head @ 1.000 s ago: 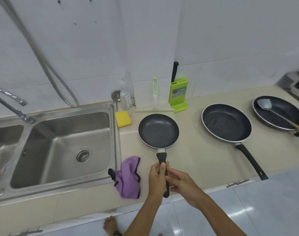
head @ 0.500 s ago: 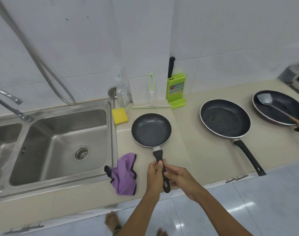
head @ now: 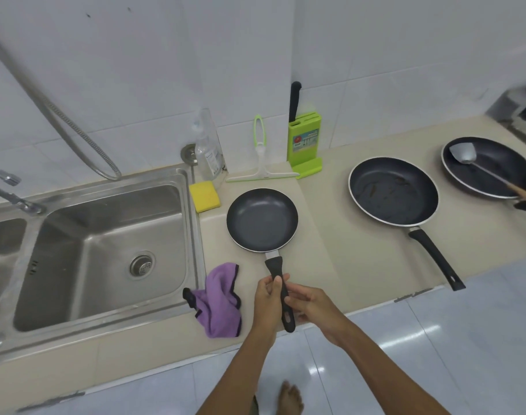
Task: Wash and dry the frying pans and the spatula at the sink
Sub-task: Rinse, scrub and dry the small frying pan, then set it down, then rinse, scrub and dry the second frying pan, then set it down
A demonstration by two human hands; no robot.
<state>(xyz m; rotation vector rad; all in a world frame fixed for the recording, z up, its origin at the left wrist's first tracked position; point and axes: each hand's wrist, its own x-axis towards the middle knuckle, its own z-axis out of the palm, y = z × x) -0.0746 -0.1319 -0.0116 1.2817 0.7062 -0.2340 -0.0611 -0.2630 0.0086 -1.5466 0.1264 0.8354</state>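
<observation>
Nearest, a bare foot on pale glossy floor tiles. Above it both forearms reach in. Left hand curls its fingers round the black handle of a small black non-stick frying pan; right hand pinches the lower handle from the right side. The pan's bowl sits over the beige stone counter, just right of the steel double sink — resting or lifted, cannot tell.

Just left of the hands: crumpled purple cloth at the counter's front edge. Farther back, a yellow sponge beside the sink rim. To the right, a medium black frying pan with streaks of residue, handle toward the front. Beyond — a third black frying pan with a metal spatula lying in it.

Against the tiled wall: green-and-white squeegee, green knife block, clear bottle.
</observation>
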